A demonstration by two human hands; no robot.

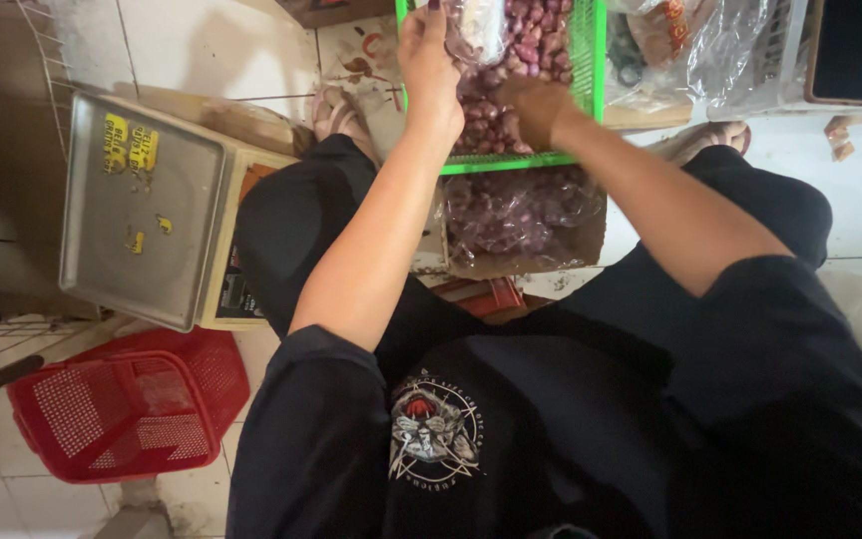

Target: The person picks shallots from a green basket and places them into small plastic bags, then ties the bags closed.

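A green plastic basket (591,70) full of small purple-red shallots (536,40) stands on the tiled floor in front of me. My left hand (429,60) grips the edge of a clear plastic bag (481,25) held over the basket. My right hand (536,105) is curled down among the shallots, its fingers hidden, so whether it holds any cannot be told. Just below the basket lies a filled clear bag of shallots (521,215) on a piece of cardboard.
A weighing scale with a metal tray (142,210) stands at the left. A red plastic basket (122,404) lies at lower left. Plastic bags (720,50) and a dark phone (850,45) are at upper right. A wire rack (47,60) stands at the far left.
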